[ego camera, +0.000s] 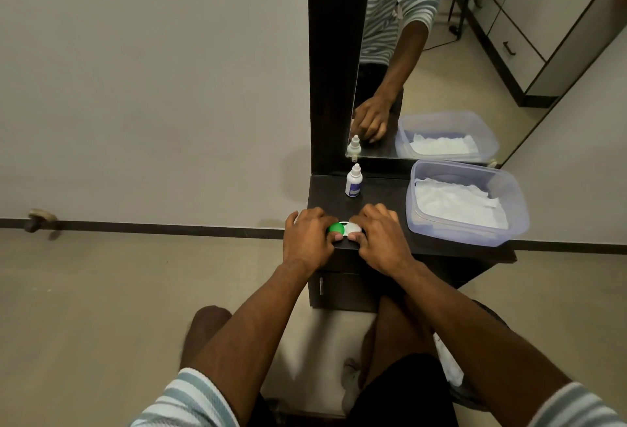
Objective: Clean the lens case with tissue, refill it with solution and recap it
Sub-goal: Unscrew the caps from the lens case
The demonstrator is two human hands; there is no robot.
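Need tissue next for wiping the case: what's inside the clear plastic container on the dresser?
Inside the plastic container lies white tissue, crumpled across the bottom. Anything beneath the tissue is covered and cannot be seen. The container has no lid on.

Dim even indoor light, soft shadows, wide-angle edge distortion

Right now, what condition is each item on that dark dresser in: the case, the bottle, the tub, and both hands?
Contact lens case with one green and one white cap: both caps on, flat at the top's front edge.
Small white dropper bottle: upright, capped, untouched.
Clear plastic tub: lidless, white tissue inside.
Left hand: fingers curled round the green cap.
Right hand: fingers curled round the white cap.
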